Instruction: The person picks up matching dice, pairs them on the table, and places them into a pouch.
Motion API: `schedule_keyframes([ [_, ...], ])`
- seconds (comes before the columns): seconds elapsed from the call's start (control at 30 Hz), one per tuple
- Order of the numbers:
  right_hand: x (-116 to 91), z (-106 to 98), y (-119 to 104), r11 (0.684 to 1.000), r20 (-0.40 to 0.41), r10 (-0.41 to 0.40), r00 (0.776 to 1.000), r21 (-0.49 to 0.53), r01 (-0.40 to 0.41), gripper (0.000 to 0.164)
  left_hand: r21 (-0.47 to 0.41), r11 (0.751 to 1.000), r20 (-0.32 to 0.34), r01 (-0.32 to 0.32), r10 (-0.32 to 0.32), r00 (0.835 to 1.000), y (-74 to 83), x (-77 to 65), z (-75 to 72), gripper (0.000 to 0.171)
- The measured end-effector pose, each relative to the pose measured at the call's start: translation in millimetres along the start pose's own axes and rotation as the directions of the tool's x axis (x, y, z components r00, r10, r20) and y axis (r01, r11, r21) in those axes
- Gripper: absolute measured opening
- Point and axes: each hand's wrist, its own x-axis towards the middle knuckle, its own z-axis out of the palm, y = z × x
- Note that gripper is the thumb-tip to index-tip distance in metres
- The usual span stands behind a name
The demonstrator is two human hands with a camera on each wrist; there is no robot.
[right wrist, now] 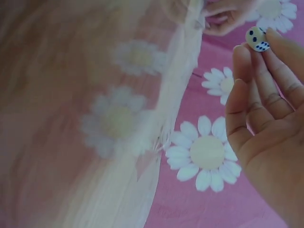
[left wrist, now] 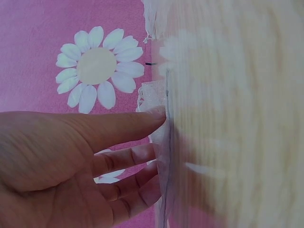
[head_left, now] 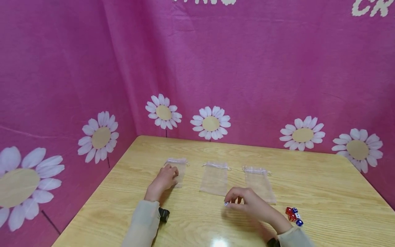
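Three sheer drawstring bags lie in a row: the left bag (head_left: 182, 171), the middle bag (head_left: 214, 178) and the right bag (head_left: 260, 185). My left hand (head_left: 164, 179) rests over the left bag. In the left wrist view, thumb and fingers of that hand (left wrist: 90, 161) are spread apart, their tips at the sheer fabric (left wrist: 164, 156). Between thumb and fingertips my right hand (head_left: 254, 206) pinches a white die (right wrist: 258, 39) with dark pips, held over the table in front of the middle and right bags.
Several red, blue and white dice (head_left: 292, 216) sit in a cluster to the right of my right hand. The wooden table (head_left: 191, 219) meets a pink cloth backdrop (head_left: 247, 75) with white daisies behind and on the left. Dark wrist straps (head_left: 164, 214) circle both sleeves.
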Motion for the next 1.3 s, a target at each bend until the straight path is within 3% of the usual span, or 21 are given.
schedule_keyframes([
  [0.23,5,9,-6,0.997,0.131,0.077,0.988,-0.036,-0.073,0.004,-0.002,1.0,0.017,0.014,-0.014,1.0,-1.2,2.0,1.8,0.015],
  [0.47,9,16,-9,0.991,0.213,0.084,0.973,-0.124,-0.059,0.004,-0.011,1.0,0.011,0.01,-0.01,1.0,-0.3,2.0,0.7,0.015],
  [0.9,12,23,-14,0.97,0.276,0.115,0.954,-0.236,-0.049,0.006,-0.002,1.0,0.02,0.016,-0.016,1.0,-1.0,1.7,0.8,0.015],
  [1.0,12,24,-16,0.961,0.278,0.105,0.955,-0.274,-0.026,0.006,0.011,1.0,0.026,0.02,-0.02,0.999,-0.8,2.3,1.1,0.014],
  [1.3,11,25,-18,0.924,0.274,-0.03,0.961,-0.358,0.131,0.005,0.033,0.999,0.013,-0.001,0.0,1.0,-1.6,1.8,2.3,0.016],
])
